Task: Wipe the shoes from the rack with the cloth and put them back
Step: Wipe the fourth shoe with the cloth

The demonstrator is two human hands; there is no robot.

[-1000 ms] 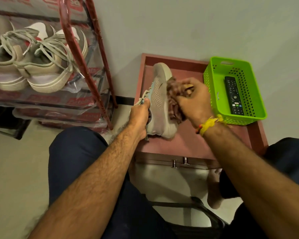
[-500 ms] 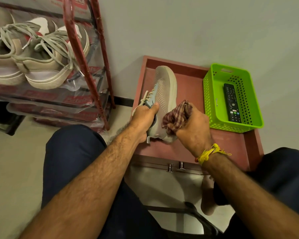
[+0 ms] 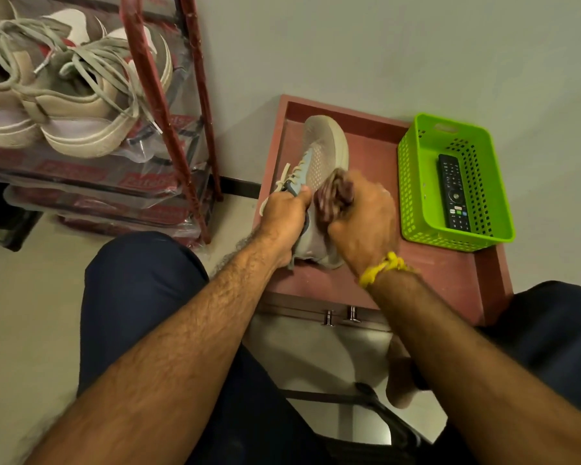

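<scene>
A: Head view, quick. What changed since half a second back?

B: The right hand (image 3: 361, 226) has slid the cloth (image 3: 334, 193) up from the heel end to the shoe's side, about mid-length. The cloth is motion-blurred now, it was sharp before. The left hand (image 3: 287, 219) is in the same spot.

A: Grips?

B: Left hand is closed around the collar of the shoe (image 3: 322, 156), just near of the laces, steadying it. Right hand is fisted on the bunched checked cloth and presses it to the shoe's right side.

A: Where is the shoe?

B: On the reddish low table (image 3: 450, 276), left part, lying on its side with the toe pointing far toward the wall and the heel near, under both hands.

A: Surroundings?

B: Green basket (image 3: 416, 203) at the table's far right with a black remote (image 3: 453, 193) lying in it, well apart from the shoe. The red rack (image 3: 161, 105) stands at far left, its shelves wrapped in clear plastic, with a pair of beige sneakers (image 3: 64, 105) on the upper shelf.

A: Anything in the way?

B: The hands hide the heel half of the shoe. Yellow thread band (image 3: 381, 268) on the right wrist. Dark-trousered knees sit on either side, near the table.
</scene>
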